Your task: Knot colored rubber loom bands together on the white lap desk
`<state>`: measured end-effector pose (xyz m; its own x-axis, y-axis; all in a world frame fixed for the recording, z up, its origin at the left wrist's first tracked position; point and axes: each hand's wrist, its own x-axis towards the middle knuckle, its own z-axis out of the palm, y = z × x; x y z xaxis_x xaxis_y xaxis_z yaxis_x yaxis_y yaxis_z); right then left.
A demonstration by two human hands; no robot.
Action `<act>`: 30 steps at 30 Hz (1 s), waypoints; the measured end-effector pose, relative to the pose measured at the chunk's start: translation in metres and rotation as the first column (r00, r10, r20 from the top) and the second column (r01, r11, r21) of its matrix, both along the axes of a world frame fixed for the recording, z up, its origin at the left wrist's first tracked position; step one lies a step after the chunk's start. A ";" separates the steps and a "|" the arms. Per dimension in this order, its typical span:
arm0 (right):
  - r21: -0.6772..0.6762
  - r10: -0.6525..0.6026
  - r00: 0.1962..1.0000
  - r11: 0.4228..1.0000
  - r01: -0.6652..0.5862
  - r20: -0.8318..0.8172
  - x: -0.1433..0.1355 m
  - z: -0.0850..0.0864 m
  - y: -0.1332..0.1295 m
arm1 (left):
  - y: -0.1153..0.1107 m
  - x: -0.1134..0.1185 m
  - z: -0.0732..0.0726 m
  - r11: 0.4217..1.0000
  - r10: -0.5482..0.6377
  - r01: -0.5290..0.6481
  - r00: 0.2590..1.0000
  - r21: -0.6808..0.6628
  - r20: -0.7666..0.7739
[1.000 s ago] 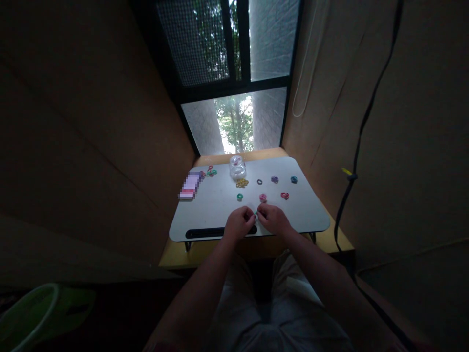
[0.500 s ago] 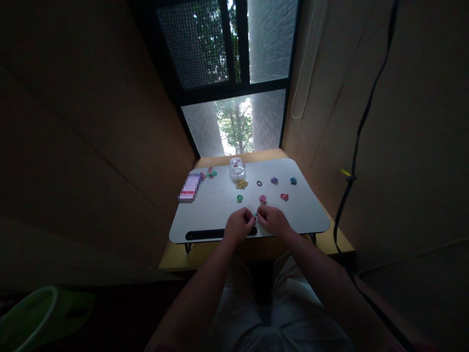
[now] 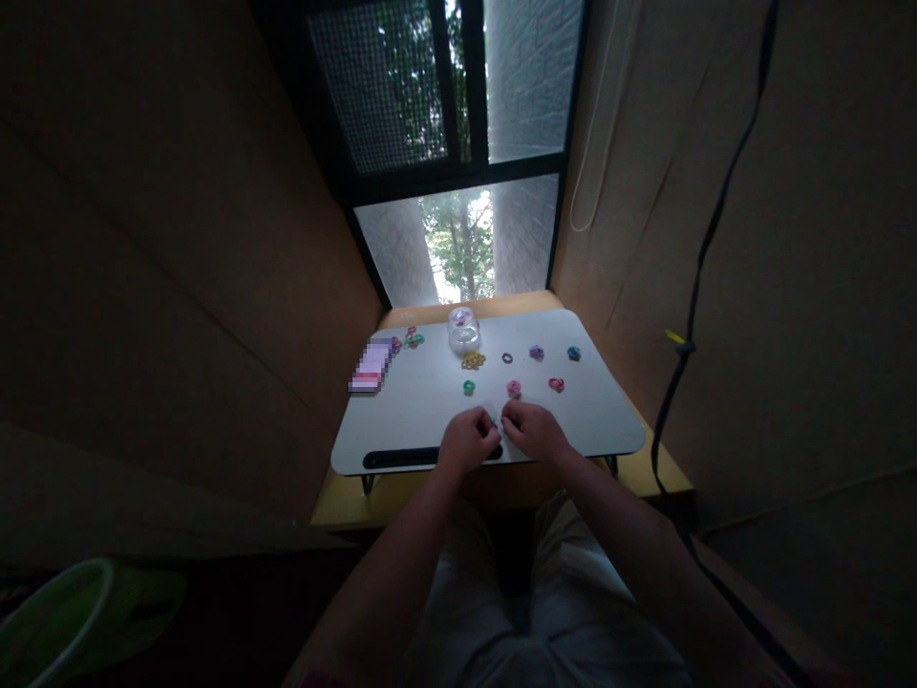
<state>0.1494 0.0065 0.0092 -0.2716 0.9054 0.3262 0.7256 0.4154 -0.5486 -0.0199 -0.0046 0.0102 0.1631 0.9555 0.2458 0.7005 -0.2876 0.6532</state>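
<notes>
Close together over the front of the white lap table (image 3: 401, 411) are both my hands. My left hand (image 3: 469, 440) is closed in a pinch on a small green hair tie (image 3: 493, 421), mostly hidden by the fingers. My right hand (image 3: 531, 429) is just to its right, also pinched; what its fingertips hold, if anything, is too small to make out. Beyond the hands lie small piles of hair ties: green (image 3: 468, 388), pink (image 3: 514, 389), red (image 3: 557, 384), yellow (image 3: 473, 360), purple (image 3: 537, 353) and blue (image 3: 574, 354). A single dark one (image 3: 507, 358) lies among them.
A clear plastic jar (image 3: 464, 332) stands at the table's back. Mixed hair ties (image 3: 414, 339) lie at the back left beside a blurred phone-like slab (image 3: 372, 366). A black slot (image 3: 401, 459) runs along the front edge. A dark strap (image 3: 706, 258) hangs at right.
My fingertips have come slightly apart. The green hair tie, earlier between both hands, now shows at my left fingers. Everything on the table stays in place.
</notes>
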 end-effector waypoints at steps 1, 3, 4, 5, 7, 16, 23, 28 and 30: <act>-0.001 0.001 1.000 1.000 -0.001 -0.003 0.000 0.000 0.000 | 0.000 0.000 0.000 1.000 0.000 0.000 1.000 0.004 0.003; 0.000 0.002 1.000 1.000 -0.002 -0.010 0.000 0.000 0.000 | 0.000 0.001 0.001 1.000 -0.002 0.001 1.000 0.008 0.010; 0.001 0.001 1.000 1.000 -0.001 -0.010 0.000 0.000 0.000 | 0.000 0.001 0.001 1.000 0.000 0.000 1.000 0.005 0.014; 0.002 -0.001 1.000 1.000 0.001 -0.010 0.000 0.000 0.000 | 0.000 0.001 0.001 1.000 0.003 -0.003 1.000 0.000 0.018; 0.004 -0.003 1.000 1.000 0.003 -0.008 0.000 0.000 0.000 | 0.000 0.001 0.001 1.000 0.009 -0.008 1.000 -0.013 0.021; -0.004 0.007 1.000 1.000 -0.007 -0.030 0.000 -0.002 0.000 | -0.001 0.001 0.003 1.000 -0.004 0.005 1.000 -0.009 0.015; 0.003 0.023 1.000 1.000 -0.023 0.009 0.000 -0.003 0.002 | -0.001 0.002 0.005 0.999 -0.006 0.005 1.000 -0.048 -0.017; 0.006 0.008 1.000 1.000 -0.008 0.029 0.000 -0.001 0.001 | 0.000 0.001 0.003 0.999 -0.012 0.012 1.000 -0.032 0.005; 0.005 0.006 1.000 1.000 -0.006 0.028 0.000 -0.001 0.001 | 0.001 0.001 0.002 1.000 -0.007 0.008 1.000 -0.024 0.010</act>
<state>0.1496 0.0076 0.0084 -0.2866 0.9018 0.3234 0.7381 0.4230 -0.5256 -0.0190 -0.0040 0.0127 0.1679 0.9599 0.2245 0.6919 -0.2770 0.6668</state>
